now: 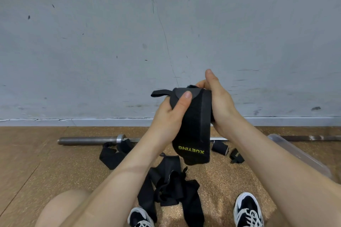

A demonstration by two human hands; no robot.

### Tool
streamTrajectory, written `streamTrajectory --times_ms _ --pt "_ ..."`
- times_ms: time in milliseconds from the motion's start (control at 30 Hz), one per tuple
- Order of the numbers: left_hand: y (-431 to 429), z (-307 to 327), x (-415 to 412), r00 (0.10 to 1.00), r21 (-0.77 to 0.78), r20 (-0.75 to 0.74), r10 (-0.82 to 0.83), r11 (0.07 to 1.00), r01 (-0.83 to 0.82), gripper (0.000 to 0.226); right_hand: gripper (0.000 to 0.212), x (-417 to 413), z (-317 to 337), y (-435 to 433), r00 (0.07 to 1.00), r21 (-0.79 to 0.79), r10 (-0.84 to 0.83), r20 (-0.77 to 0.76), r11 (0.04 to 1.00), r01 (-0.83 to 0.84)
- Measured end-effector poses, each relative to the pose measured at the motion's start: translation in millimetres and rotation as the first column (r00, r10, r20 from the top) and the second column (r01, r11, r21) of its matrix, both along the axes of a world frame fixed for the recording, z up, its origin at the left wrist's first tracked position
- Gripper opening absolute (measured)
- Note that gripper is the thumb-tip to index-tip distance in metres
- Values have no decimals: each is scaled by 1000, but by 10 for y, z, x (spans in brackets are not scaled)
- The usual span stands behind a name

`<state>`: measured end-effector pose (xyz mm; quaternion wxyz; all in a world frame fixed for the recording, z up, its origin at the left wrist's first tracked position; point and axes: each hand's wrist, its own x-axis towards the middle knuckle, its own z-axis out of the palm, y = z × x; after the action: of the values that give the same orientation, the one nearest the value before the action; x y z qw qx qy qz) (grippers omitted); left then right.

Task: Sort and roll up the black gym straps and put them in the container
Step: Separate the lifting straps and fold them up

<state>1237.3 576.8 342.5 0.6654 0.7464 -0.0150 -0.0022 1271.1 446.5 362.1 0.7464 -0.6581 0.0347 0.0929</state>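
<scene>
left hand + right hand: both grips curled round strap, above the barbell | tip: roll snug, edges flush

Even, soft light; wide-angle bending at edges.

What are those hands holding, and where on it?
Both hold one black strap at its upper end: left hand on the left edge, right hand on the right. Lettered end hangs free.

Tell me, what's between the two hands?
A black strap with yellow lettering; left hand and right hand both grip it. The head view shows it.
</scene>
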Motion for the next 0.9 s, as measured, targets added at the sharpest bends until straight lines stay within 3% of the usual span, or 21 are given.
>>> streamTrajectory --times_ms 167,300,400,467,667,800,900 --pt "95 72 57 1000 -10 -17 26 1000 -26 60 37 -7 63 -106 957 -215 288 31 937 -275" --pt "192 59 106 995 -192 -34 -99 977 91 62 36 -2 67 -87 977 -14 206 52 979 -205" --pt "271 78 125 977 -137 -13 -214 968 210 78 41 14 100 -129 989 109 150 16 982 -151" --pt "310 100 125 970 -45 14 -243 969 244 69 41 5 102 -135 987 132 161 24 978 -163" --pt "393 111 144 985 83 138 -105 992 94 45 44 -45 20 -25 972 266 212 -103 947 -178" --pt "451 119 122 969 47 135 -208 978 204 31 44 -71 7 -43 908 317 347 -235 910 -266" --pt "483 109 103 957 0 118 -263 964 265 22 54 -67 -12 -60 850 242 472 -235 875 -419"
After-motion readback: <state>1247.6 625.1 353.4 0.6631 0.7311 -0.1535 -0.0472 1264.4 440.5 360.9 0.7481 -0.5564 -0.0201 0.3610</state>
